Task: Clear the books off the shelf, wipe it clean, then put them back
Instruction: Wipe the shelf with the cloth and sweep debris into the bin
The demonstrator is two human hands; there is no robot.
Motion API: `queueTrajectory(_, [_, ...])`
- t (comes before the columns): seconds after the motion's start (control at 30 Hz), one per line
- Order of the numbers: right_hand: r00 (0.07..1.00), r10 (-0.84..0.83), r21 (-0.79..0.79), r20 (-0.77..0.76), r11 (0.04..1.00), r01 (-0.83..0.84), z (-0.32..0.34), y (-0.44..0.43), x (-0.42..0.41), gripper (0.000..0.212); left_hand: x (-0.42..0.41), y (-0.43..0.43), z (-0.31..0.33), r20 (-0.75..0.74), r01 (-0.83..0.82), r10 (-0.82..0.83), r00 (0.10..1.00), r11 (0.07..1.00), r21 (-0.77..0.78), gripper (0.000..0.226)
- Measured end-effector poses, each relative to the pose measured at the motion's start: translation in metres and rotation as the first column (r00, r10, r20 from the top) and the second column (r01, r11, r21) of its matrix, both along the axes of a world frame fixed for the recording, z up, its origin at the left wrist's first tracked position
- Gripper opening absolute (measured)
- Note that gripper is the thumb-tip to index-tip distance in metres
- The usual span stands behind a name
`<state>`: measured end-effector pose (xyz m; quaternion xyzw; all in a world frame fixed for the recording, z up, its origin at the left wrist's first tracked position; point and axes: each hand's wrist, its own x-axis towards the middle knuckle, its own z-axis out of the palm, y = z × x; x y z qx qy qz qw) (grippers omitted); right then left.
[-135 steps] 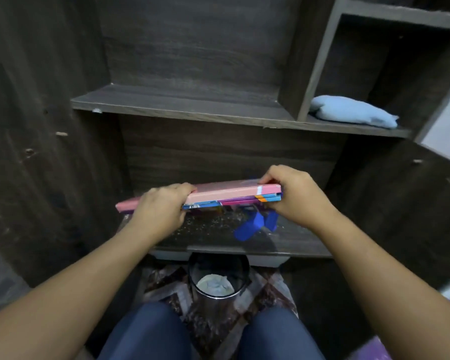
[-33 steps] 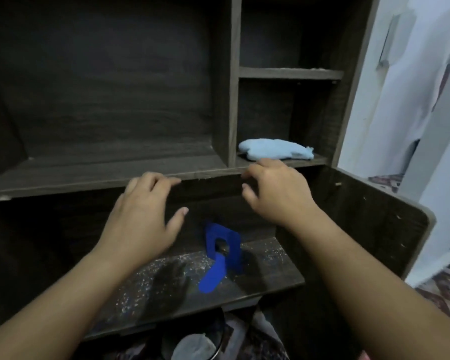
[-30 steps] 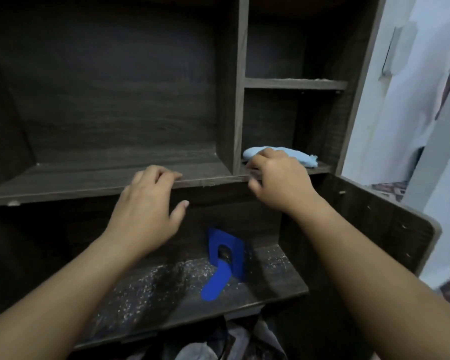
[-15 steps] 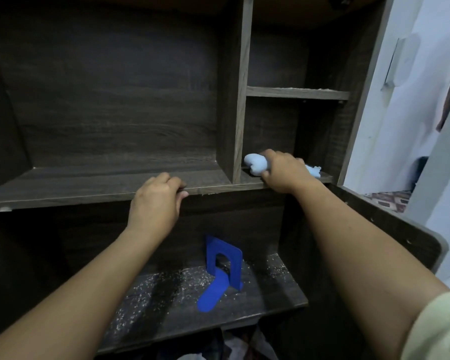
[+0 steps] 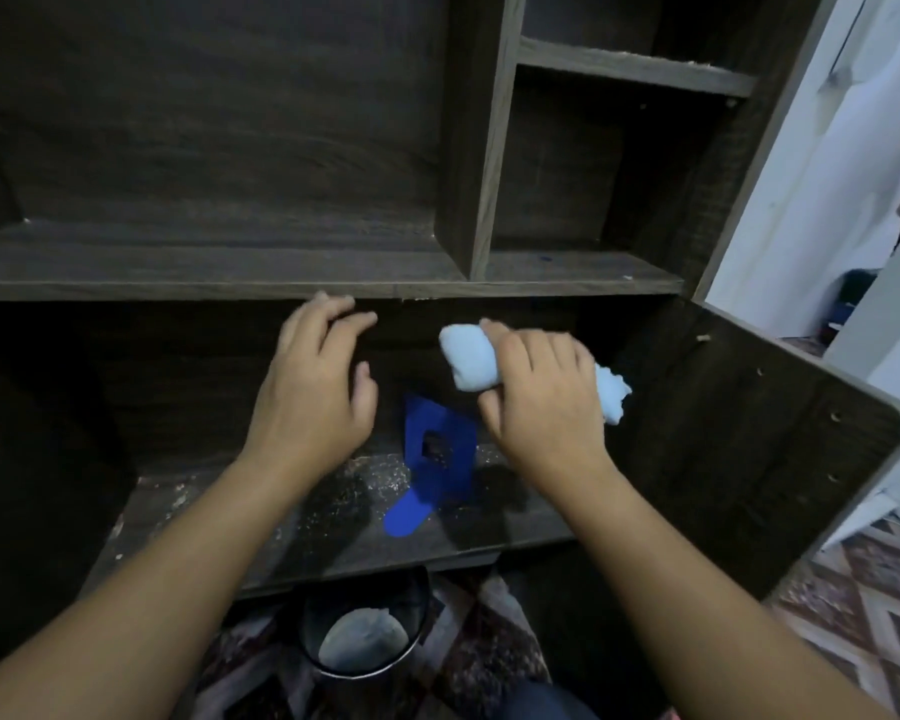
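My right hand (image 5: pixel 539 407) grips a rolled light blue cloth (image 5: pixel 468 361) in front of the dark wooden cabinet, just below the upper shelf board (image 5: pixel 230 272). My left hand (image 5: pixel 315 392) hovers beside it with fingers spread, holding nothing, fingertips near that board's front edge. Below both hands the lower shelf (image 5: pixel 302 527) is speckled with pale dust. A blue metal bookend (image 5: pixel 437 465) stands on it. No books are in view.
A round metal bin (image 5: pixel 365 636) with pale rubbish inside stands on the patterned floor under the lower shelf. The cabinet's open door (image 5: pixel 780 449) sticks out on the right. A small upper compartment (image 5: pixel 593 163) sits right of a vertical divider.
My right hand took the blue cloth from the right compartment and brought it down in front of the lower shelf. My left hand came off the shelf edge. The books left view earlier.
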<state>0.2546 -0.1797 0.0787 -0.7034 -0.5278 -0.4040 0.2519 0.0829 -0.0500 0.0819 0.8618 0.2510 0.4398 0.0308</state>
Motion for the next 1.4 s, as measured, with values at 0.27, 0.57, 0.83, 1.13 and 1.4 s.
queueTrajectory(0.27, [0.985,0.130,-0.280,-0.112,0.947,-0.157,-0.094,0.031,-0.027,0.050,-0.028,0.004,-0.076,-0.210,-0.033,-0.005,0.978,0.984,-0.173,0.052])
queueTrajectory(0.57, [0.971,0.127,-0.470,-0.201,0.857,-0.209,-0.167,0.107,-0.059,0.047,-0.060,0.041,-0.139,-0.439,-0.175,0.047,0.897,0.951,-0.256,0.046])
queueTrajectory(0.83, [0.817,0.050,-0.590,-0.575,0.666,-0.457,-0.237,0.139,-0.058,0.044,-0.054,0.069,-0.202,-0.669,-0.271,-0.008,0.744,0.910,-0.313,0.056])
queueTrajectory(1.13, [0.901,0.183,-0.366,-0.394,0.868,-0.337,-0.217,0.113,-0.023,0.031,-0.033,0.066,-0.218,-0.686,-0.305,0.057,0.726,0.920,-0.247,0.058])
queueTrajectory(1.4, [0.931,-0.282,-0.446,-0.233,0.882,0.155,-0.138,0.110,0.021,0.053,-0.003,0.045,-0.203,-0.601,-0.179,-0.003,0.800,0.953,-0.243,0.055])
